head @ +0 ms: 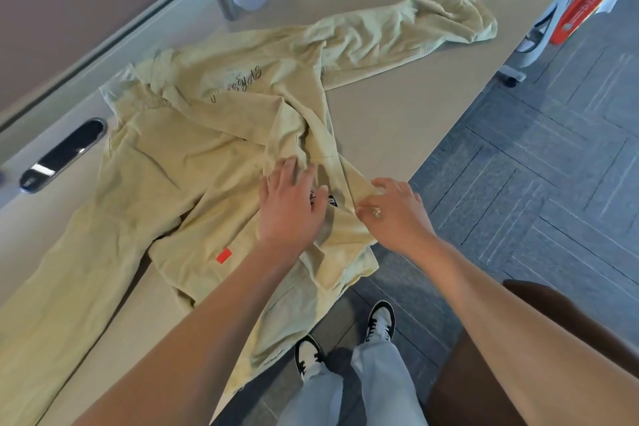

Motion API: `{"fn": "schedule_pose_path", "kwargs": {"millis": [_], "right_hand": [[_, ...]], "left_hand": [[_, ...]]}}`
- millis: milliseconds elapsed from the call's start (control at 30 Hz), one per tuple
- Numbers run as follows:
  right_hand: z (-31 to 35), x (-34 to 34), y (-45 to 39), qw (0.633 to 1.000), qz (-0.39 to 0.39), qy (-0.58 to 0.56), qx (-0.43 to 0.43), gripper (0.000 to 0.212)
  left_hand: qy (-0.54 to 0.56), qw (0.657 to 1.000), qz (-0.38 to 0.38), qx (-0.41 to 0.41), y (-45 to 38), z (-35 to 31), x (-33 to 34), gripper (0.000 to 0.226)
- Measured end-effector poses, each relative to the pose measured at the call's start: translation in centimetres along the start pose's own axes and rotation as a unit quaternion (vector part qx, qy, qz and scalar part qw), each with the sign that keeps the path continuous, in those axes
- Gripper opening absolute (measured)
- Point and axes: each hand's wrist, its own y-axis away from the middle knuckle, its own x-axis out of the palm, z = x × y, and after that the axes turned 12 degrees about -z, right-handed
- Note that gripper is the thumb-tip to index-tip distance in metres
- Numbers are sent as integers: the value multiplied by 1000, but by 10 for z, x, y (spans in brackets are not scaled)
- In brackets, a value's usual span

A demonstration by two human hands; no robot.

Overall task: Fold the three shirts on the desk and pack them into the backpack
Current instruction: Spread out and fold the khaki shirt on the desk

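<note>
Pale yellow shirt (193, 162) sprawled along the desk's (397, 107) near edge, collar toward the person, where the left hand (290, 204) pressed flat, fingers spread, and the right hand (397, 214) beside it pinched the collar.

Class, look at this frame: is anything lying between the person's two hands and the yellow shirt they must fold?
Nothing visible. The left hand rests flat on the pale yellow shirt, and the right hand pinches its fabric near the desk edge. No backpack is in view.
</note>
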Motion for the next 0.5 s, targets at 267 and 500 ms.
{"fn": "schedule_pose_path", "kwargs": {"millis": [267,500], "right_hand": [[-27,16,2,981,-97,38,-166,24],[-94,14,18,962,-86,-69,-251,30]], "left_hand": [[-100,991,78,-39,-4,-9,32,61],[-87,993,59,-60,3,-5,35,59]]}}
